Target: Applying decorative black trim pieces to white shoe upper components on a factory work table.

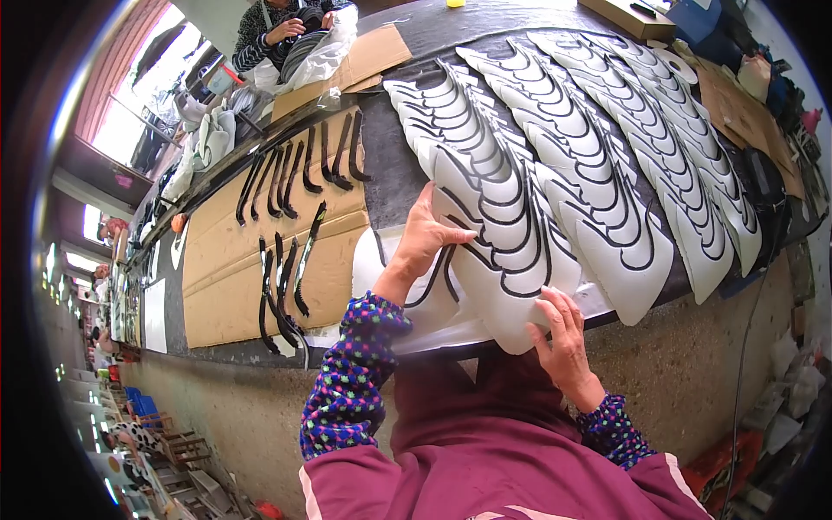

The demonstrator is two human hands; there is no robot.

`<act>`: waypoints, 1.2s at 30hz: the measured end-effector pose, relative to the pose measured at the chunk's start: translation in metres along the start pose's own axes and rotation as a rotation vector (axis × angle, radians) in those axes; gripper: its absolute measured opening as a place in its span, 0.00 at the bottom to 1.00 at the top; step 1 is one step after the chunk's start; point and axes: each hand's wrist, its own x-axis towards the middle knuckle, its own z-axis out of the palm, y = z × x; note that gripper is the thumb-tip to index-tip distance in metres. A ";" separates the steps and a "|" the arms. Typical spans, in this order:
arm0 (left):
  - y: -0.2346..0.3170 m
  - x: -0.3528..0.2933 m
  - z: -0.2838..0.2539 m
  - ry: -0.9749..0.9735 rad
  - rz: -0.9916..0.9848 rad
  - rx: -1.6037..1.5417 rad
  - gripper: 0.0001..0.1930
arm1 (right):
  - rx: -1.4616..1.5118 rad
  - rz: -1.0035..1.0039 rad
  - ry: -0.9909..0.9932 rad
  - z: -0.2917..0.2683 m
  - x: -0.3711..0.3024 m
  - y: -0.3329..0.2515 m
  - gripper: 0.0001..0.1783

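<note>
Rows of overlapping white curved panels with black trim strips lie on the dark table. My left hand [421, 236] is at the left edge of the nearest row's front white panel [498, 308], its thumb stretched across the top and its fingers along the side. At that panel's lower right edge, my right hand [565, 345] has the rim between thumb and bent fingers. The panel's tip juts past the table's front edge. Another white panel [368, 264] with a black strip lies partly under my left wrist.
Left of my hands, loose black strips [286, 286] rest on a cardboard sheet [221, 277]. More panel rows [624, 277] stretch to the right. Across the table a person [282, 35] handles dark curved pieces beside clear plastic. A cardboard box [628, 17] stands at the far right.
</note>
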 end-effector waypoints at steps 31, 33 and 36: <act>0.266 -0.241 -0.282 0.672 0.415 0.217 0.39 | 0.396 -0.330 -0.039 0.034 0.068 -0.111 0.14; 0.246 -0.271 -0.352 0.696 0.409 0.228 0.43 | 0.338 -0.329 -0.092 0.042 0.074 -0.109 0.17; 0.177 -0.337 -0.483 0.796 0.306 0.113 0.47 | 0.289 -0.295 -0.147 0.057 0.086 -0.113 0.16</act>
